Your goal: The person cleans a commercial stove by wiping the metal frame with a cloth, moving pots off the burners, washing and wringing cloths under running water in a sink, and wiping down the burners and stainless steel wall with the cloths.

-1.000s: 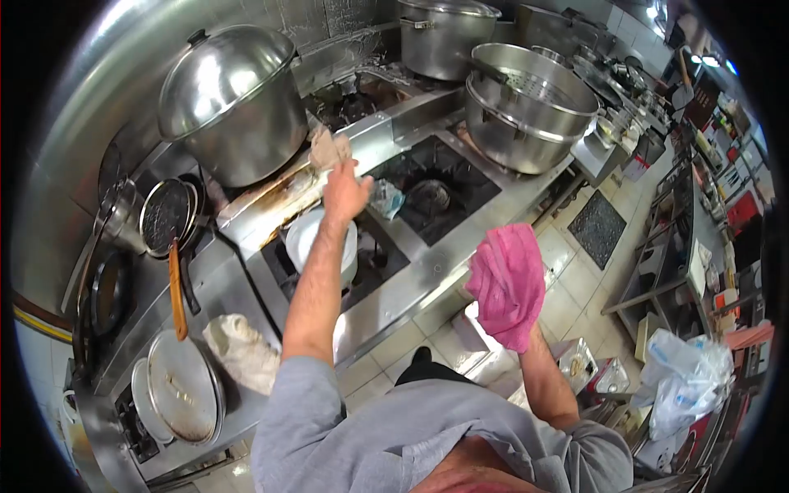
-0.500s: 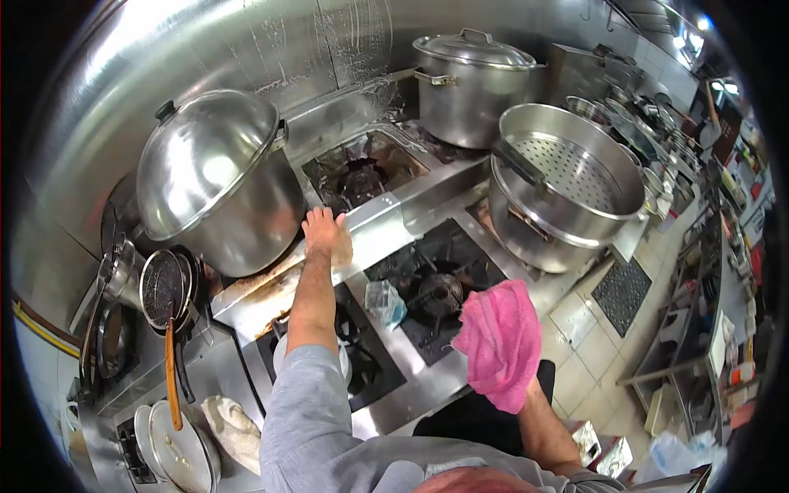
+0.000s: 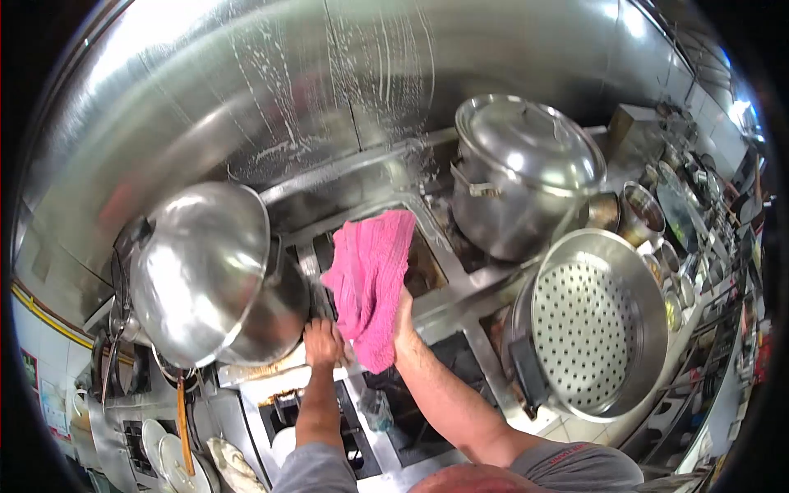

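My right hand (image 3: pixel 403 329) holds a pink cloth (image 3: pixel 371 279) that hangs over the rear burner, its folds covering most of my fingers. Just left of it, my left hand (image 3: pixel 323 341) rests on the steel ledge (image 3: pixel 279 366) of the stove, beside the base of a large pot with a domed lid (image 3: pixel 201 267). The fingers of my left hand are bent together, and nothing shows in them. Soapy streaks (image 3: pixel 378 74) run down the steel wall behind the stove.
A lidded stockpot (image 3: pixel 526 164) stands at the back right, with a perforated steamer pot (image 3: pixel 583 337) in front of it. A crumpled plastic bag (image 3: pixel 376 409) lies between the front burners. Pans (image 3: pixel 177 460) and a whitish cloth (image 3: pixel 234 466) are at the lower left.
My right hand has carried the pink cloth from the stove's front right up to the rear burner. The fingers of my left hand have drawn in on the ledge. The view has shifted too.
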